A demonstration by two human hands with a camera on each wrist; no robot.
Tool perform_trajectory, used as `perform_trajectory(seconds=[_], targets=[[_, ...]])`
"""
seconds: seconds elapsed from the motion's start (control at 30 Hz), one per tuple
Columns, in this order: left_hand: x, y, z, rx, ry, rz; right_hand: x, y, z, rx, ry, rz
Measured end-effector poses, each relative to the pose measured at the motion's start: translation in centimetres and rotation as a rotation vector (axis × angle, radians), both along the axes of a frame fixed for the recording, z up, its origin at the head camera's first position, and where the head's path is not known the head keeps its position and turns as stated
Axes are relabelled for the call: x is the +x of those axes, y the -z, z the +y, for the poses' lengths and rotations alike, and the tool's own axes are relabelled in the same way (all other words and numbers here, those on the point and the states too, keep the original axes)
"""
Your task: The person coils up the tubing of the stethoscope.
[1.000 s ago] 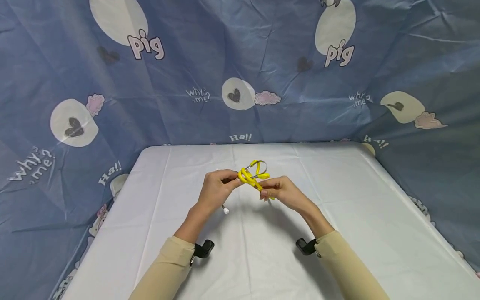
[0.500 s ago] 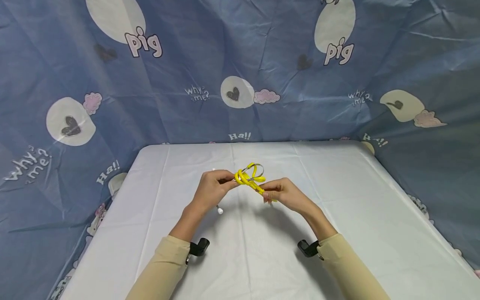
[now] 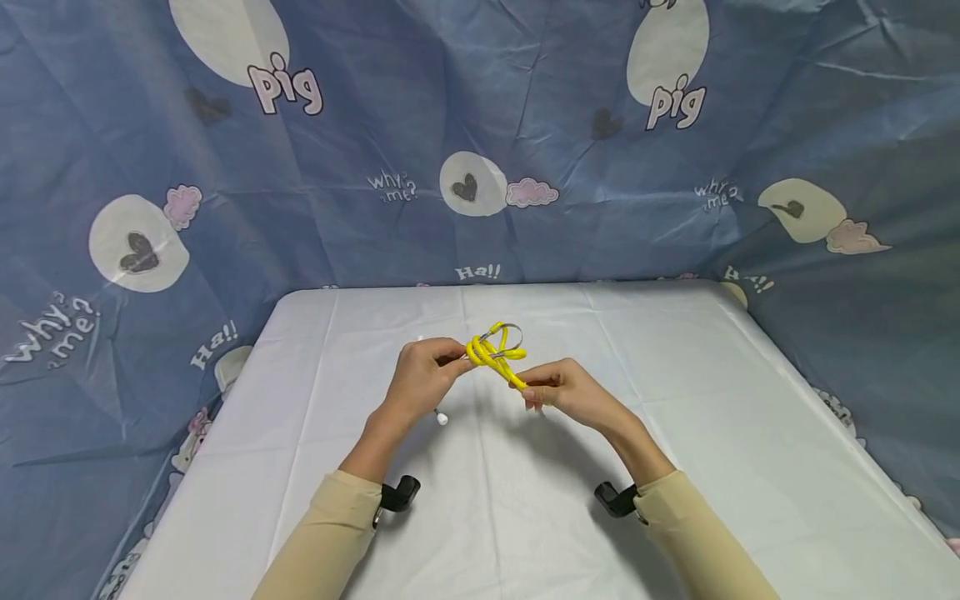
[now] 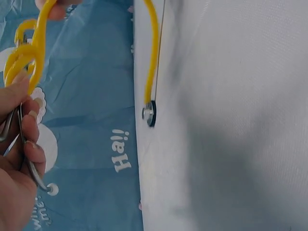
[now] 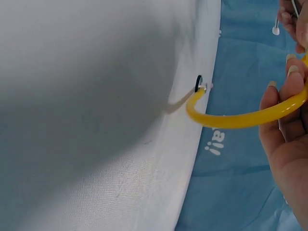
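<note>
A stethoscope with yellow tubing [image 3: 498,364] is held above the table, its tubing looped and crossed around itself beside a thin curved metal piece [image 3: 520,335]. My left hand [image 3: 426,379] grips its metal ear tubes [image 4: 32,168] close to the yellow loops. A white ear tip [image 3: 442,418] sticks out below that hand. My right hand [image 3: 570,392] pinches the tubing to the right of the loops. From there the yellow tube [image 5: 240,120] runs on in a curve to the chest piece [image 4: 150,114], which hangs free in the wrist views; the head view hides it.
A white-covered table [image 3: 600,500] lies under both hands, with their shadows on it. Blue printed cloth [image 3: 465,242] stands behind and along the sides. Each wrist carries a black camera mount [image 3: 400,494].
The left hand and the yellow loops have shifted slightly left. The right hand has edged a little right, and more straight tubing shows between the hands.
</note>
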State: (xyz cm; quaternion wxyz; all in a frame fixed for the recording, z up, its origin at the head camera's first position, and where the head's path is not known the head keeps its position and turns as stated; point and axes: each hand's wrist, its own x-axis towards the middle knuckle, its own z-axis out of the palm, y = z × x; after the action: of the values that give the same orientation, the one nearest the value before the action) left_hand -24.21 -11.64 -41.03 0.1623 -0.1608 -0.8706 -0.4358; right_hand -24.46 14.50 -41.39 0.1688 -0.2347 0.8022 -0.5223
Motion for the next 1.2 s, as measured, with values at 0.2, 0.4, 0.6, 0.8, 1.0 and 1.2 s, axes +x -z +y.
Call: perform_trajectory(seconds=[0.2, 0.4, 0.6, 0.8, 1.0, 1.2], targets=[[-0.1, 0.3, -0.1, -0.032, -0.050, 0.030, 0.6, -0.2, -0.5, 0.014, -0.011, 0.014], [0.1, 0.6, 0.1, -0.086, -0.045, 0.041, 1.0, -0.8, -0.5, 0.049, -0.024, 0.030], [0.1, 0.6, 0.1, -0.169, -0.047, 0.083, 1.3, -1.8, -0.4, 0.109, -0.055, 0.034], [0.2, 0.7, 0.3, -0.267, -0.043, 0.175, 1.6, -2.5, -0.5, 0.197, -0.130, 0.089], [0.3, 0.6, 0.4, -0.339, -0.052, 0.227, 1.7, -3.7, -0.8, 0.236, -0.173, 0.167], [0.5, 0.4, 0.6, -0.392, -0.020, 0.207, 1.5, -4.9, -1.3, 0.241, -0.159, 0.246]])
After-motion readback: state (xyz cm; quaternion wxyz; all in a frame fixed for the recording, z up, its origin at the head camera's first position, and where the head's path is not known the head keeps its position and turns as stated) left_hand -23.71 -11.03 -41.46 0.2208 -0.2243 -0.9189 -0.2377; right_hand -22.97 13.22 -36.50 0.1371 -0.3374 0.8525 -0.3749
